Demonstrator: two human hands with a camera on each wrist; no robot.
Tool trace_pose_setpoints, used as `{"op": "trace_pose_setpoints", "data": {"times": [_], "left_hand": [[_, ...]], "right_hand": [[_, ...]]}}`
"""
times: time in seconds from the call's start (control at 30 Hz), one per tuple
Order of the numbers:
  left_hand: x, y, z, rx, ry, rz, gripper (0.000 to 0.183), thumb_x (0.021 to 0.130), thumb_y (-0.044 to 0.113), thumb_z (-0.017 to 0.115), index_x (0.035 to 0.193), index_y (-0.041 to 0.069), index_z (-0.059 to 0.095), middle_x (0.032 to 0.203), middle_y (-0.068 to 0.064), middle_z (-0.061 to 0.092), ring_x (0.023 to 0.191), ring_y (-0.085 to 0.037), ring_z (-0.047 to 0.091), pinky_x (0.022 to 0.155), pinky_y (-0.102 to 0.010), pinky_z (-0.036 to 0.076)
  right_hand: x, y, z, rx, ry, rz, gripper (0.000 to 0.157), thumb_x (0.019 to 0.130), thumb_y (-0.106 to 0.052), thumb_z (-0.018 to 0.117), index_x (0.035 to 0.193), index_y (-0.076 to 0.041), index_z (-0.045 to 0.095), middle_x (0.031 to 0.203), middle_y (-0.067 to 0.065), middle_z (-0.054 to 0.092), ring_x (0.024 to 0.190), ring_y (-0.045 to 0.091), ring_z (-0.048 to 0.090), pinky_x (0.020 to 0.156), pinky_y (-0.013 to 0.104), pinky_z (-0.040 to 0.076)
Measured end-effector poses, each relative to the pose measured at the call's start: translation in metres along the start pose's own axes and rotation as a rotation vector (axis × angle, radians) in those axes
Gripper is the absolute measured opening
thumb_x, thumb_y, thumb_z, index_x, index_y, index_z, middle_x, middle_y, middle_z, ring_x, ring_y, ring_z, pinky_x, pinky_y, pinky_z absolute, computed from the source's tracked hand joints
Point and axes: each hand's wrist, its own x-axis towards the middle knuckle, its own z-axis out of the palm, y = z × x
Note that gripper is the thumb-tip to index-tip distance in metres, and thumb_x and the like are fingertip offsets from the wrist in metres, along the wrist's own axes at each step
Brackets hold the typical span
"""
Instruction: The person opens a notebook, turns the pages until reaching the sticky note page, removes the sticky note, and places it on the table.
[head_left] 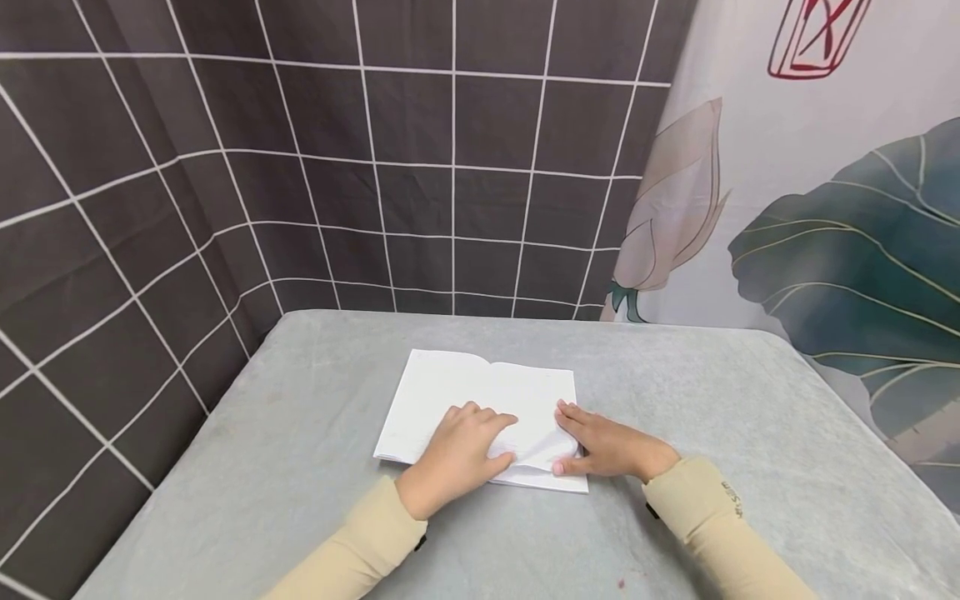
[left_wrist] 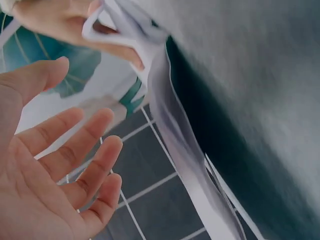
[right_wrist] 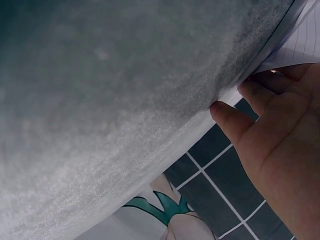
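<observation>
An open notebook [head_left: 450, 379] with white pages lies on the grey-covered table. Over its lower middle is my left hand [head_left: 465, 442], its fingers loosely bent and nothing between them. In the left wrist view that hand [left_wrist: 65, 155] shows its palm apart from the bent page edges [left_wrist: 172, 115]. My right hand [head_left: 611, 446] rests at the notebook's lower right, fingers extended over the page and thumb spread near the bottom edge. Beside it a page bulges upward. Ruled lines show on a page [right_wrist: 302, 42] by the right fingers in the right wrist view.
The grey cloth [head_left: 300, 417] covers the table around the notebook. A dark curtain [head_left: 412, 200] with white grid lines hangs behind and at the left. Another curtain [head_left: 750, 158], pale with a leaf and flower print, hangs at the right.
</observation>
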Motion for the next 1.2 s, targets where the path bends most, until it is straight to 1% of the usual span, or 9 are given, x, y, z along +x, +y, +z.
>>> {"op": "trace_pose_setpoints", "data": {"times": [0.13,0.23,0.33,0.5,0.6,0.8,0.87,1.0,1.2], "left_hand": [[0.002,0.009,0.008,0.091,-0.030,0.051,0.043,0.080,0.038,0.073,0.118,0.018,0.066,0.095,0.003,0.071,0.080,-0.014,0.056,0.072,-0.029,0.041],[0.004,0.014,0.013,0.143,-0.048,0.075,0.043,0.080,0.039,0.074,0.118,0.019,0.066,0.093,0.005,0.071,0.077,-0.013,0.055,0.070,-0.027,0.039],[0.005,0.018,0.019,0.190,-0.058,0.092,0.040,0.080,0.040,0.073,0.115,0.021,0.066,0.090,0.006,0.071,0.076,-0.012,0.055,0.069,-0.027,0.038],[0.007,0.023,0.024,0.248,-0.062,0.123,0.034,0.081,0.037,0.074,0.110,0.021,0.067,0.088,0.006,0.070,0.075,-0.012,0.056,0.069,-0.027,0.038],[0.009,0.026,0.025,0.260,-0.054,0.140,0.030,0.081,0.034,0.074,0.107,0.020,0.068,0.086,0.006,0.071,0.074,-0.011,0.057,0.067,-0.026,0.037],[0.011,0.028,0.027,0.279,-0.012,0.162,0.006,0.084,0.023,0.071,0.089,0.020,0.069,0.074,0.006,0.068,0.067,-0.011,0.054,0.063,-0.025,0.032],[0.012,0.029,0.027,0.291,-0.006,0.165,0.002,0.084,0.020,0.070,0.085,0.020,0.069,0.072,0.006,0.067,0.066,-0.011,0.053,0.062,-0.025,0.031],[0.013,0.030,0.028,0.308,-0.017,0.167,0.004,0.083,0.016,0.069,0.083,0.020,0.070,0.072,0.005,0.069,0.064,-0.011,0.054,0.060,-0.025,0.031],[0.014,0.031,0.028,0.294,-0.038,0.158,0.007,0.081,0.013,0.070,0.085,0.019,0.072,0.074,0.005,0.070,0.066,-0.011,0.057,0.061,-0.025,0.034]], "right_hand": [[0.000,0.000,0.000,-0.008,0.007,-0.006,0.093,0.084,-0.056,0.063,0.145,0.007,0.032,0.155,0.025,0.025,0.143,0.040,0.026,0.110,0.056,0.027],[0.001,-0.001,0.001,-0.014,0.017,-0.015,0.093,0.084,-0.056,0.063,0.144,0.008,0.033,0.154,0.026,0.026,0.142,0.040,0.027,0.110,0.055,0.028],[0.001,-0.001,0.001,-0.025,0.027,-0.032,0.092,0.084,-0.056,0.063,0.143,0.008,0.034,0.153,0.026,0.028,0.142,0.041,0.028,0.110,0.056,0.028],[0.001,-0.001,0.001,-0.027,0.031,-0.033,0.092,0.084,-0.056,0.063,0.143,0.009,0.035,0.153,0.027,0.028,0.142,0.040,0.029,0.110,0.057,0.028],[0.001,0.000,0.001,-0.020,0.027,-0.031,0.092,0.084,-0.056,0.062,0.143,0.008,0.034,0.153,0.027,0.027,0.142,0.040,0.028,0.110,0.057,0.028],[0.001,-0.001,0.000,-0.011,0.019,-0.024,0.093,0.084,-0.057,0.062,0.144,0.008,0.034,0.154,0.026,0.026,0.143,0.040,0.027,0.110,0.057,0.027],[0.001,-0.001,0.000,-0.011,0.020,-0.020,0.093,0.084,-0.057,0.062,0.144,0.008,0.033,0.154,0.026,0.026,0.143,0.040,0.027,0.110,0.057,0.027],[0.000,-0.002,0.000,-0.011,0.024,-0.023,0.093,0.085,-0.056,0.061,0.144,0.009,0.033,0.153,0.027,0.026,0.142,0.041,0.026,0.110,0.057,0.026],[-0.002,-0.002,0.001,-0.003,0.019,-0.020,0.091,0.086,-0.055,0.061,0.144,0.009,0.033,0.154,0.028,0.025,0.142,0.042,0.026,0.111,0.057,0.026]]}}
